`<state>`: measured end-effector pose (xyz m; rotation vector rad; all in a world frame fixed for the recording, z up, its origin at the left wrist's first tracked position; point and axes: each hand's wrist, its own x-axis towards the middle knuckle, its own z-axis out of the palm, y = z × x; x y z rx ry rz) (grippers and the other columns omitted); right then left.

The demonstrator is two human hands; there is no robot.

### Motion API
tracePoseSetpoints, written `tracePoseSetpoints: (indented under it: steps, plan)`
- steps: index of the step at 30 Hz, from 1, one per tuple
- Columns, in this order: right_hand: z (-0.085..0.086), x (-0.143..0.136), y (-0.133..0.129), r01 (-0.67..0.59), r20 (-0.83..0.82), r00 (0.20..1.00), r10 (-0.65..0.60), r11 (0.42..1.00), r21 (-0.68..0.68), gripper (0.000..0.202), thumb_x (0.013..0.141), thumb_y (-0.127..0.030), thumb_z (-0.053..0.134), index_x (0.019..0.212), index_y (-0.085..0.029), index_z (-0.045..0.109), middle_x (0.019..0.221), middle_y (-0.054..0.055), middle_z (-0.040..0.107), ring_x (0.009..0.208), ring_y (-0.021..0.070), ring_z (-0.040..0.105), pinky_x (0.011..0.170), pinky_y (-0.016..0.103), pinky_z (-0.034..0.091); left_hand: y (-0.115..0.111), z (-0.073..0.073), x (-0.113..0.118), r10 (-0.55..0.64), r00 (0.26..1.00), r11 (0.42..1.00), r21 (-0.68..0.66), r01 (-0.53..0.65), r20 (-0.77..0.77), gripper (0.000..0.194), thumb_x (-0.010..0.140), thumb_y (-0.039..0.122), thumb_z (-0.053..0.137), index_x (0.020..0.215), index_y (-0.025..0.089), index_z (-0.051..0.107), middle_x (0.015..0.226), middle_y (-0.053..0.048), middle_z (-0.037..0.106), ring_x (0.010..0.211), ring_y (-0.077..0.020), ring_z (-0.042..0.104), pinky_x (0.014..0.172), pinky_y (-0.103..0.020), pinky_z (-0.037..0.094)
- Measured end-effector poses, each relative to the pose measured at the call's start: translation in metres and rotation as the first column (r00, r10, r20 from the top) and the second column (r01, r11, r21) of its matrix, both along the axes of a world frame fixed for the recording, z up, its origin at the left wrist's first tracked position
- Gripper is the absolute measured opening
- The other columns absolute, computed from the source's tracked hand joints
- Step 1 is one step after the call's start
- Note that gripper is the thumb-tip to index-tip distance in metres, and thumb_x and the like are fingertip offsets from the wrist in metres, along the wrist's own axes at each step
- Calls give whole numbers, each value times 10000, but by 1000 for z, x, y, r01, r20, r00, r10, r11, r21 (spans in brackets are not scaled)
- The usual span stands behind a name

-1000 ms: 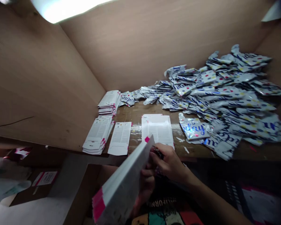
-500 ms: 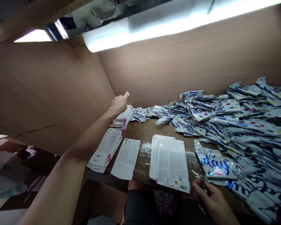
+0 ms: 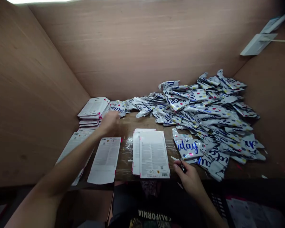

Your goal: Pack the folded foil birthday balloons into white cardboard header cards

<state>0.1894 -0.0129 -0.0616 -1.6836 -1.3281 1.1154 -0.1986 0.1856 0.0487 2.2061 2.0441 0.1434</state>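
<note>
Several printed cards [image 3: 154, 155] look light and bendable, best pinched along side edges; right grip [image 3: 190, 177] clamps a dark tool [image 3: 183, 167], blurred left grip [image 3: 110, 122] I cannot tell

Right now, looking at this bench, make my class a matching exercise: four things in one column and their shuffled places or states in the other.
Things
1. Left hand
2. Right hand
3. Packets
4. Shirt

Places or states
A. Dark, with CALIFORNIA lettering
B. Holding a small dark tool
C. Over the table, near the back-left stack
D. Heaped, spotted, with blue script

Pairs: 1-C; 2-B; 3-D; 4-A
</note>
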Motion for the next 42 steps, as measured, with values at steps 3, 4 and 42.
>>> tracePoseSetpoints:
  steps: [3,4,42]
  plan:
    - [-9,-10,31,17,80,997,-18,1000,11,462,854,-526,709,1148,-171,753,1066,119,796,999,340,726,930,450,534,-87,-45,57,-234,967,968,-66,241,99,245,1020,339,552,1067,214,757,1162,-128,753,1121,-291,646,1047,-407,452]
    - [-11,-14,40,-1,92,996,1,1000,4,486,850,-512,709,1190,-167,740,1080,121,794,1003,339,728,935,456,534,-114,-60,73,-326,926,942,-13,335,188,243,1011,374,590,1079,210,756,1210,-143,749,1149,-314,645,1050,-438,459]
    - [5,31,50,228,-686,636,-353,936,-269,422,600,-226,876,986,-227,705,834,14,817,799,272,806,686,358,695,-167,-95,124,141,372,957,-30,-288,917,422,889,326,723,1283,185,669,1210,-132,758,1099,-299,710,1005,-434,538]
